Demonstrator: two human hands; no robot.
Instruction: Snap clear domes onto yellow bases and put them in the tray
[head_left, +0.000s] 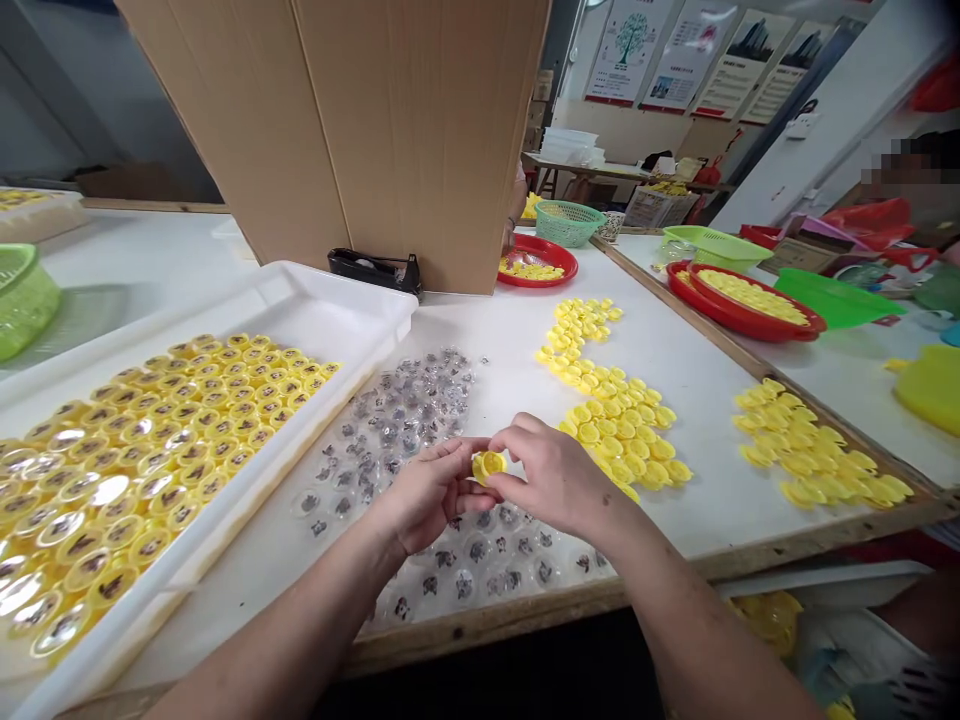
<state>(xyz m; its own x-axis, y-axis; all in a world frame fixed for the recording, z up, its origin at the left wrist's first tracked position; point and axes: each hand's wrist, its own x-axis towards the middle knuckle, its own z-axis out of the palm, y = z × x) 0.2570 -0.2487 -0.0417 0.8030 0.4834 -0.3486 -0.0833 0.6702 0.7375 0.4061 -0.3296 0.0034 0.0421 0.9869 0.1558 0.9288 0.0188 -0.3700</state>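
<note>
Between both hands, above the tabletop, is a small round yellow plastic piece (490,466). My left hand (435,492) pinches it from the left, and my right hand (551,470) has thumb and fingers on its right side. Beneath and behind my hands lie many clear round discs with small dark printed figures (412,410). To the right of my right hand spreads a group of loose yellow pieces (622,430) like the held one. On the left stands a white tray (300,290) with rows of yellow pieces under clear, printed tops.
A tall cardboard sheet (390,140) stands behind a black tape dispenser (375,270). Farther back, another person's hand reaches a red tray (559,270). More yellow pieces (810,450) lie by the wooden edge strip (697,330). A green basket (22,300) sits far left.
</note>
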